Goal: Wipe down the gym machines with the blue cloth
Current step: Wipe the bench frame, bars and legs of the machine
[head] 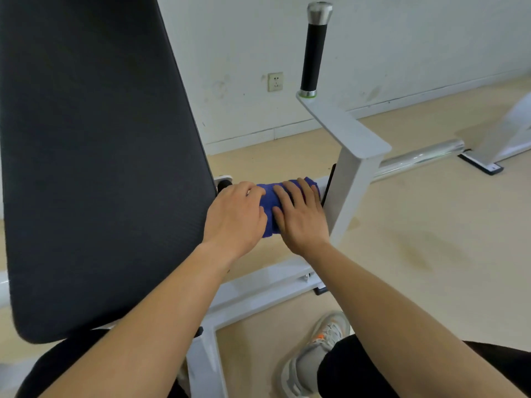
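While both hands work the same spot, your blue cloth sits bunched over a short crossbar of the white frame, directly under your fingers. Left hand: fingers curled over the cloth's left end, thumb tucked against its near side, so it grips the cloth. Right hand: laid flat on top, fingers straight and slightly apart, pressing down, fingertips reaching the cloth's far edge. The two hands are just beside each other, a strip of cloth showing between them.

Left of your left knuckles, touching or nearly so, is the big black back pad. Just right of your right fingertips stands the white upright, carrying an angled arm up to a black handle grip with a metal cap. Beyond your fingertips: wall socket and, farther right, a chrome bar low over the floor. Behind your right wrist, well apart, a grey sneaker is on the beige floor.
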`<action>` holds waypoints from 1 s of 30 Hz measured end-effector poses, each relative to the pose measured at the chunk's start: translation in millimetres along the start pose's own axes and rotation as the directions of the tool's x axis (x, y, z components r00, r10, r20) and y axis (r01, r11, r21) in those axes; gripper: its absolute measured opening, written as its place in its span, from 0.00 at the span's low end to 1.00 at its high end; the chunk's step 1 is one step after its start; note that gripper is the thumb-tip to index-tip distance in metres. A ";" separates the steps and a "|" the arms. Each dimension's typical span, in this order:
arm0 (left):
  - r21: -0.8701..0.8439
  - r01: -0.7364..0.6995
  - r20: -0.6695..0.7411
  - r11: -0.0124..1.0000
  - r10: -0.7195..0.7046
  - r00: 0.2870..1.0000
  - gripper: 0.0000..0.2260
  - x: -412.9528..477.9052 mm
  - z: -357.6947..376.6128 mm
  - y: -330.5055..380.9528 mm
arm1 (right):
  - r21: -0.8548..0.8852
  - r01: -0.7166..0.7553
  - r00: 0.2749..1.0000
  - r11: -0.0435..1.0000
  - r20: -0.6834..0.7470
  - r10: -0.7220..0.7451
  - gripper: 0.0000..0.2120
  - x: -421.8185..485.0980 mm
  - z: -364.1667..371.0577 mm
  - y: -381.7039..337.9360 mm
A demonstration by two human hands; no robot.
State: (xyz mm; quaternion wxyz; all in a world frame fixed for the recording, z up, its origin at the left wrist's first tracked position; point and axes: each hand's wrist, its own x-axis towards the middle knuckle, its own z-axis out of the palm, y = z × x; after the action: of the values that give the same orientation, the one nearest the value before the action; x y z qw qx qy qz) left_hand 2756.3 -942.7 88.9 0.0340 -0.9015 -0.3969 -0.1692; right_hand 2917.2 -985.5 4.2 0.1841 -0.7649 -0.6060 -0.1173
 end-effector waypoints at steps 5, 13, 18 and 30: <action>-0.035 0.026 0.009 0.999 -0.026 1.000 0.15 12.7 21.1 24.4 | 0.069 0.011 0.999 0.998 -0.032 -0.009 0.17 23.6 -3.9 7.6; -0.112 0.149 0.081 0.982 -0.141 0.987 0.13 29.7 45.5 25.4 | 0.099 0.032 0.999 0.995 0.031 -0.035 0.22 24.5 -3.7 14.9; -0.025 0.144 0.035 0.989 -0.143 0.989 0.18 16.4 40.7 25.6 | 0.118 0.024 0.994 0.993 -0.106 -0.011 0.19 6.6 -14.6 13.6; -0.176 0.150 0.066 0.973 -0.141 0.988 0.18 -0.3 11.7 37.5 | 0.120 -0.146 0.974 0.982 0.191 0.121 0.20 -0.9 -69.2 -8.9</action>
State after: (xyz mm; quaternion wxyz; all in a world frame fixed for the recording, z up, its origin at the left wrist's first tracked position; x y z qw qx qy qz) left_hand 2786.6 -966.3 80.5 -0.0708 -0.8735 -0.4457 -0.1824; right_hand 2911.4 -1013.9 67.6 0.1856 -0.7976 -0.5739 0.0069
